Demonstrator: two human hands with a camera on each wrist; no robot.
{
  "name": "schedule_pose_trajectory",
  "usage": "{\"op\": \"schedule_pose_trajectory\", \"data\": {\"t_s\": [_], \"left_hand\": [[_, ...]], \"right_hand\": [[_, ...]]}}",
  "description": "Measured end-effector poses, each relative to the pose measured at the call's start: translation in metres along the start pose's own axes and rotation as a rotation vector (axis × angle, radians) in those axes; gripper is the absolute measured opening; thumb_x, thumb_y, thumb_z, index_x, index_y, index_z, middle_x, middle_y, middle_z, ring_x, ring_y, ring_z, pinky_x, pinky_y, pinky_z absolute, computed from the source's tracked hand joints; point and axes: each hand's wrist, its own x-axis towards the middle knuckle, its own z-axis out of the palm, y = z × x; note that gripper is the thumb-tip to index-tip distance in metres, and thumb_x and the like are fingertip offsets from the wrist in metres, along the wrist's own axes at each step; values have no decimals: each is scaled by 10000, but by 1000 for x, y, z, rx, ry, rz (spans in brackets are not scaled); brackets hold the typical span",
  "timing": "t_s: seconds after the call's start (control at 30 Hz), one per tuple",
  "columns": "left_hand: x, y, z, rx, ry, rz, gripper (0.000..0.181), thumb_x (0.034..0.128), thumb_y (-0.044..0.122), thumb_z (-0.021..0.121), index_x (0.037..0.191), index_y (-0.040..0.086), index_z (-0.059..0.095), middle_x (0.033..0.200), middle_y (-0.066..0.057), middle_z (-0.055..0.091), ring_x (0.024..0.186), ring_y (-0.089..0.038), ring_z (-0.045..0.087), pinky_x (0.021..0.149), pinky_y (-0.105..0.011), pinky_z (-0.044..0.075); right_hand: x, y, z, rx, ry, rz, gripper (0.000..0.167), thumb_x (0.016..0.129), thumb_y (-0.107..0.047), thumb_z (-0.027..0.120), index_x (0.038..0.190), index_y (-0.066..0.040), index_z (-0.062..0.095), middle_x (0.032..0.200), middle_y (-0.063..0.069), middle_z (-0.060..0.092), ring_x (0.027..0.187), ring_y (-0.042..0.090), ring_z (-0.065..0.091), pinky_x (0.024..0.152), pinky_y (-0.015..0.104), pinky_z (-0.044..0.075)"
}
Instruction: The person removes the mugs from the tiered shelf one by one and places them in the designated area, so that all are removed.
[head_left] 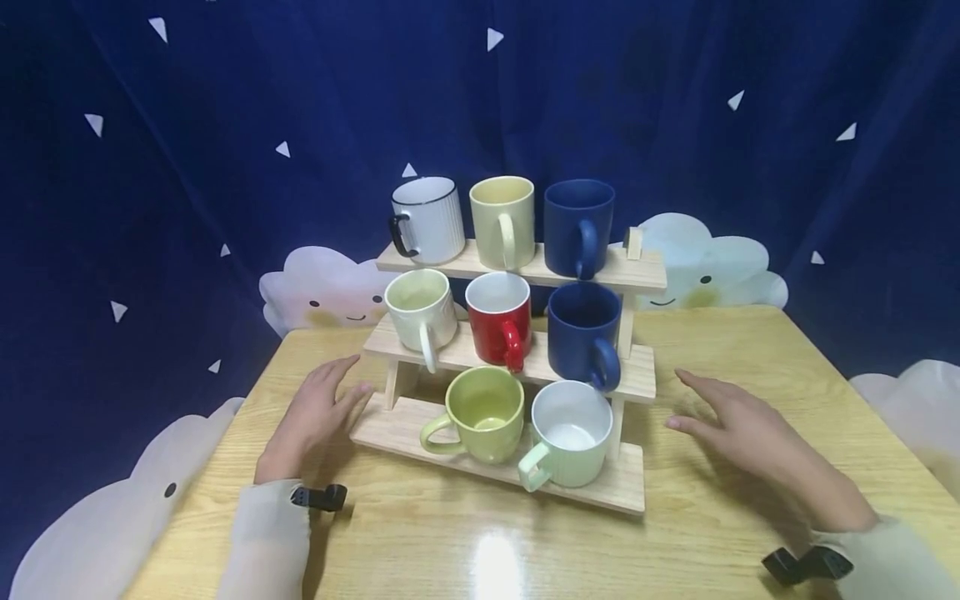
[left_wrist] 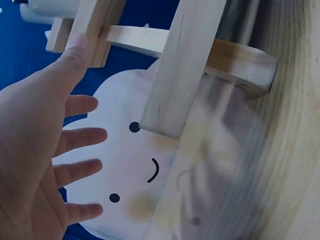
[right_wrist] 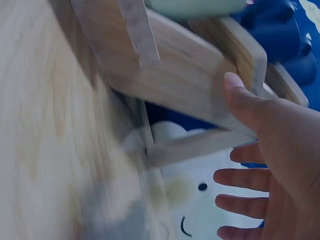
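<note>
Head view: eight mugs (head_left: 498, 333) carried by one three-tier wooden rack (head_left: 628, 482)

From the left, the left hand (head_left: 309, 417) is seen just beside the rack, thumb and fingers spread apart; whether the wood is touched cannot be told. Next, two are picked out: a white mug (head_left: 441, 225) with dark rim and handle up top, a pale green-white mug (head_left: 412, 325) on the middle tier. Into the centre now, three are counted: a pale yellow mug (head_left: 486, 229) above, a red mug (head_left: 483, 329) below it, a green mug (head_left: 495, 437) at the bottom, by which part of the middle tier's edge is blocked. Three more: a dark blue mug (head_left: 562, 229) on top, a second blue mug (head_left: 570, 346) below, a mint mug (head_left: 573, 458) lowest. One wooden peg (head_left: 634, 243) is fixed at the top tier's right end. Further right, the right hand (head_left: 765, 446) is held apart from the rack, above the table (head_left: 405, 542), fingers spread. Two dark wrist devices (head_left: 318, 498) are worn. All is backed by one blue curtain (head_left: 330, 100), white triangles (head_left: 282, 149) and four cloud figures (head_left: 330, 279) being spotted.
</note>
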Motion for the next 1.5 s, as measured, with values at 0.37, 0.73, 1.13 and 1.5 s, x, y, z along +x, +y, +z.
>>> {"op": "schedule_pose_trajectory", "data": {"t_s": [0.37,0.73,1.13,1.5], "left_hand": [[1,5,3,-29,16,1,622,973,512,540,1446,113,474,1389,-175,537,1308,-413,439,1093,-571,334],[1,10,13,-44,-6,36,605,960,543,540,1392,120,540,1187,-128,671,1040,-368,636,908,-554,493],[2,16,20,-44,10,89,485,963,387,623,1358,110,568,1071,-78,714,1073,-353,633,938,-553,486],[2,24,24,-56,-26,75,493,961,373,632,1376,120,551,1042,-45,704,900,-287,652,834,-492,531]], "right_hand": [[-2,-33,13,-40,121,-117,622,890,-522,665,1294,-53,610,1231,195,642,1136,427,584,942,609,457],[1,-55,27,-75,160,-189,439,879,-499,689,1116,-129,699,1085,64,693,1032,307,643,840,534,534],[-1,-65,44,-95,176,-163,339,876,-462,705,1035,-163,693,933,21,665,863,251,658,663,475,559],[-1,-66,54,-106,163,-99,260,866,-424,720,931,-180,657,821,6,637,765,226,634,569,429,528]]}}
